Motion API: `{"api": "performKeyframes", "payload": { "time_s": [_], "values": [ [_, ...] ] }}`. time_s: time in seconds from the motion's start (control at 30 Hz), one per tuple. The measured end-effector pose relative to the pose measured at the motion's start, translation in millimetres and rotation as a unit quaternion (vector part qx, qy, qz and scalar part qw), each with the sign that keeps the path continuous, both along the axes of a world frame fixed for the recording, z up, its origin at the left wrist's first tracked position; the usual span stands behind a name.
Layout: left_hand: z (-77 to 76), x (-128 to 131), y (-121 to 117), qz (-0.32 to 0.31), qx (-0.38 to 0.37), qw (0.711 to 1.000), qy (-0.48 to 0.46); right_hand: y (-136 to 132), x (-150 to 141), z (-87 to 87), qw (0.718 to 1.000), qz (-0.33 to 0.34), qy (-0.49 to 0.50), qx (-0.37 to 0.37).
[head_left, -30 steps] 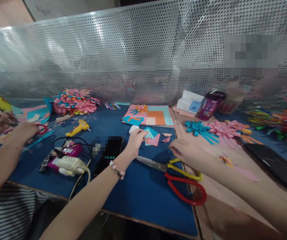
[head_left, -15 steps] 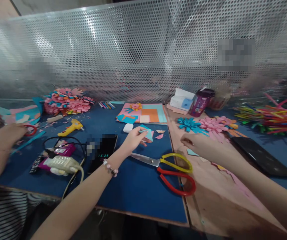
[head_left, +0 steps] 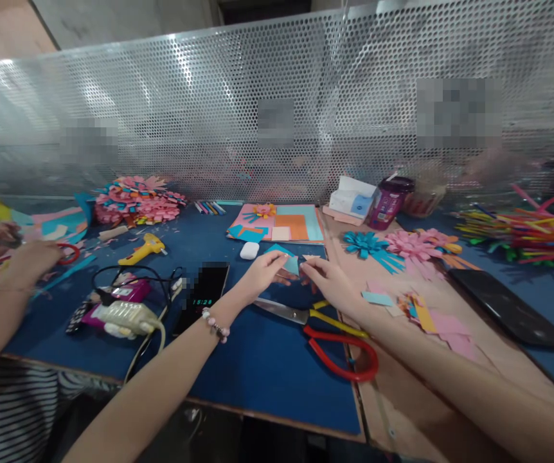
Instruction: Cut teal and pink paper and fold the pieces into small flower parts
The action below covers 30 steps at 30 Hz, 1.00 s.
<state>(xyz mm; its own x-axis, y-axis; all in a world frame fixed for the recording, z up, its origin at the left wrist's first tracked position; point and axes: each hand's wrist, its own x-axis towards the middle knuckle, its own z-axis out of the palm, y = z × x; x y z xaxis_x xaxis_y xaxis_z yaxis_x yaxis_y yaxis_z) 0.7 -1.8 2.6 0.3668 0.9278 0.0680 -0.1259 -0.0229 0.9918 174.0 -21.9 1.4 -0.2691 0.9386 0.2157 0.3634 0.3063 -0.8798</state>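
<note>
Between the thumb and fingers of my left hand (head_left: 265,271) is a small piece of light blue paper (head_left: 291,264). My right hand (head_left: 326,281) is closed in a pinch at the paper's right edge; what its fingertips grip is too small to make out. Large scissors (head_left: 281,311) with a yellow and a red handle lie just below both hands, and my right forearm partly covers the yellow handle. Beyond my left hand, a darker blue paper piece (head_left: 277,249) shows near a white earbud case (head_left: 249,251).
A phone (head_left: 212,289), a power strip with cables (head_left: 125,315) and a yellow glue gun (head_left: 142,249) lie to the left. Paper flowers (head_left: 409,244), a black phone (head_left: 508,308) and a purple cup (head_left: 389,204) are on the right. A co-worker's hands (head_left: 26,263) are at far left.
My right hand has moved left from over the brown board to the paper in my left hand. Light blue and pink scraps formerly under it now show. The view has shifted slightly.
</note>
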Motion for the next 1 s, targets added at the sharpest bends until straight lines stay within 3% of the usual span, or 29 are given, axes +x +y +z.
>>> {"api": "performKeyframes", "payload": {
  "time_s": [0.27,0.5,0.8,1.0],
  "values": [
    [-1.3,1.7,-0.3,-0.017,-0.032,0.999,-0.008,1.0,3.2,-8.0,0.999,0.020,0.032,-0.011],
    [1.5,-2.3,-0.9,-0.064,-0.014,0.998,0.010,0.6,3.0,-9.9,0.997,0.031,0.071,-0.029],
    [4.9,-7.0,-3.7,-0.053,0.115,0.981,0.145,-1.2,3.3,-10.4,0.996,0.043,0.066,-0.042],
    [6.3,-5.9,-4.7,-0.038,0.141,0.975,0.166,-5.0,2.7,-9.5,0.998,0.043,0.052,-0.003]
  ]
}}
